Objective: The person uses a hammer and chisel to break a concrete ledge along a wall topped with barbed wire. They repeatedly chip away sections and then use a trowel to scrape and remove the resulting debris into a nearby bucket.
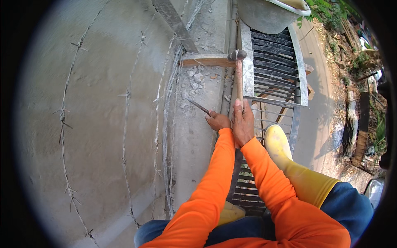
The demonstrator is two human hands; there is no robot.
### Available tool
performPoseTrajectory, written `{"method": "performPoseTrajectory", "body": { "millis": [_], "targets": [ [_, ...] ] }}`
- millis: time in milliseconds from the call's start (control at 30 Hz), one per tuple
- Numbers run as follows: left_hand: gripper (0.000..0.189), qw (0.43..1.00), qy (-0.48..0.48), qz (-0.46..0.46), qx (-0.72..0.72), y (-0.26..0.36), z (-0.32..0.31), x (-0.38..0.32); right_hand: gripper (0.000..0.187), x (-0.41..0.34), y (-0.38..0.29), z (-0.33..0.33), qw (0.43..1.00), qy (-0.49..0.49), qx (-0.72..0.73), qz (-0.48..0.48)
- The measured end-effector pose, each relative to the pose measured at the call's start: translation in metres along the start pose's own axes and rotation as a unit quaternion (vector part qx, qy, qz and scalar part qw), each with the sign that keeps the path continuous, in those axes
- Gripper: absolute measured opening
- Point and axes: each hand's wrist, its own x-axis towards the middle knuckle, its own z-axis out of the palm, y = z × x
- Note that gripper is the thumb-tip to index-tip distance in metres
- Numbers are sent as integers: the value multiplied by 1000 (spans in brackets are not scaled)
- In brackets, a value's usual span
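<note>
My left hand grips a pointed steel chisel, its tip towards the upper left, over the concrete ledge. Close beside it, my right hand is closed around the wooden handle of a hammer. The hammer's dark metal head lies farther up, by the corner of a slatted metal platform. Broken concrete rubble and dust lie on the ledge beyond the chisel tip. The tip appears close to the ledge surface; contact cannot be made out.
Barbed wire runs along the left over a grey surface. A wooden crosspiece spans the ledge. On the slatted metal platform stands a grey bucket. My yellow rubber boot is on open metal bars, with a path below.
</note>
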Motion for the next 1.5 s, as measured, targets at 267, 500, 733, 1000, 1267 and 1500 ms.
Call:
{"method": "performPoseTrajectory", "body": {
  "millis": [267, 500, 733, 1000, 1267, 1500],
  "targets": [
    [45, 974, -124, -168, -94, 30, -3, 115, 37, -9, -5, -1, 997, -31, 50, 45],
    [37, 999, -31, -21, -29, -18, 10, 57, 42, -19, -1, 3, 994, -57, -25, 84],
    [29, 869, -362, 330, -61, 58, 22, 14, 36, 46, -64, 7, 987, 34, -111, -108],
    [25, 666, -580, 101, -458, 251, -20, -35, 26, 98, -181, -14, 978, -56, -119, -162],
    [41, 773, -533, 188, -288, 212, -44, -108, 26, 111, -221, -151, 839, -208, -436, -251],
    [45, 757, -442, 480, 33, 183, -120, -93, 59, 330, -279, -176, 709, -135, -680, -127]
  ]
}}
